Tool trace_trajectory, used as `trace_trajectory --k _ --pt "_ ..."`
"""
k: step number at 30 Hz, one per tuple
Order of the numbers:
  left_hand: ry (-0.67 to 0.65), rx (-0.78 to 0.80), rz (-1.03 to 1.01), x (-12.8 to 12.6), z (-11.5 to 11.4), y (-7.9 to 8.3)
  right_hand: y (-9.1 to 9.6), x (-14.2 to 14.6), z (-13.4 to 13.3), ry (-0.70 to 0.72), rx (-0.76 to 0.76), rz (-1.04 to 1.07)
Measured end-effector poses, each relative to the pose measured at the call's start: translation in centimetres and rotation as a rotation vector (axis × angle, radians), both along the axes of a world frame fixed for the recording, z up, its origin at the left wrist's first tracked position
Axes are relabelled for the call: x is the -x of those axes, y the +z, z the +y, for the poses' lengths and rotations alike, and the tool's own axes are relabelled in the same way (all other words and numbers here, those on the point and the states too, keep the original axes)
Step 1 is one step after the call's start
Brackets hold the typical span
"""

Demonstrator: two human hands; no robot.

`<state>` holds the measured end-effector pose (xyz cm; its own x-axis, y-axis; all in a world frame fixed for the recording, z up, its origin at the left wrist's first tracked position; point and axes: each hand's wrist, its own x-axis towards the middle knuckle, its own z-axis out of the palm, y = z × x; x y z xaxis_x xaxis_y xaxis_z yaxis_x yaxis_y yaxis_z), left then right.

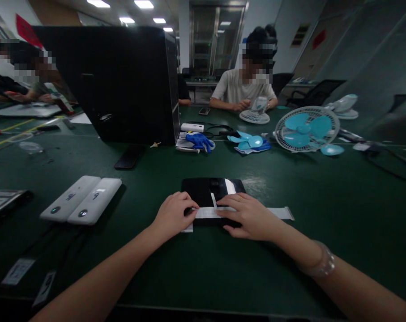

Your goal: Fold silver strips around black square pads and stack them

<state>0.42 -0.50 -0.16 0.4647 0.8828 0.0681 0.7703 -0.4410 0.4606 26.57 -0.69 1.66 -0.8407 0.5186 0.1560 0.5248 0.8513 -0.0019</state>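
Observation:
A flat black rectangular object [204, 190] lies on the green table [203, 268] in front of me. A white ribbon-like strip [279, 213] runs across its near edge and sticks out to the right. My left hand [173, 215] rests curled on the strip's left end, fingertips pressing it down. My right hand [250, 217] lies over the strip's middle, fingers bent and pressing on it. A short white piece [229, 185] stands on the black object just beyond my right hand.
Two white oblong devices [82, 199] lie to the left. A large black box [122, 85] stands behind. A blue glove [199, 141], loose fan blades [250, 142] and a fan grille [305, 129] are farther back. A person sits across the table handling a fan.

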Motion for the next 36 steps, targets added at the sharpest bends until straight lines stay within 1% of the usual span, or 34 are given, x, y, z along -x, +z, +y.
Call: trace_trajectory --k 3,6,9,11,13,16,17,19,23,26,29,33,36 --pt "-0.015 -0.012 -0.006 0.0 -0.1 0.2 0.0 0.2 -0.2 0.018 -0.023 -0.011" --pt "-0.001 -0.036 -0.019 0.1 0.0 0.3 0.1 0.3 -0.4 0.039 -0.028 0.018" --pt "0.013 -0.061 -0.029 0.3 0.1 0.5 0.3 0.3 -0.5 0.068 -0.003 0.055" --pt "-0.004 -0.086 -0.021 0.4 0.1 0.6 0.3 0.3 -0.6 0.07 0.025 0.065" --pt "-0.075 -0.108 -0.002 0.4 0.0 0.8 0.3 0.4 -0.5 0.057 0.045 0.064" --pt "-0.269 -0.139 0.062 0.5 -0.3 1.2 0.1 0.5 -0.5 0.048 0.044 0.059" --pt "-0.315 -0.158 0.089 0.5 -0.3 1.2 0.1 0.5 -0.5 0.053 0.043 0.059" --pt "-0.355 -0.196 0.129 0.6 -0.5 1.3 0.0 0.5 -0.5 0.06 0.047 0.066" --pt "-0.342 -0.215 0.149 0.7 -0.4 1.4 -0.1 0.2 -0.2 0.046 0.062 0.09" --pt "-0.336 -0.19 0.125 0.8 -0.2 1.3 -0.5 -0.5 0.3 -0.047 0.07 0.06" --pt "-0.323 -0.163 0.07 0.8 -0.2 1.3 -1.0 -1.0 0.8 -0.13 0.115 0.017" --pt "-0.249 -0.164 -0.017 0.8 -0.2 1.5 -1.3 -1.3 1.2 -0.151 0.177 -0.004" --pt "-0.143 -0.155 -0.062 0.9 -0.1 1.6 -1.2 -1.4 1.1 -0.143 0.201 0.014"
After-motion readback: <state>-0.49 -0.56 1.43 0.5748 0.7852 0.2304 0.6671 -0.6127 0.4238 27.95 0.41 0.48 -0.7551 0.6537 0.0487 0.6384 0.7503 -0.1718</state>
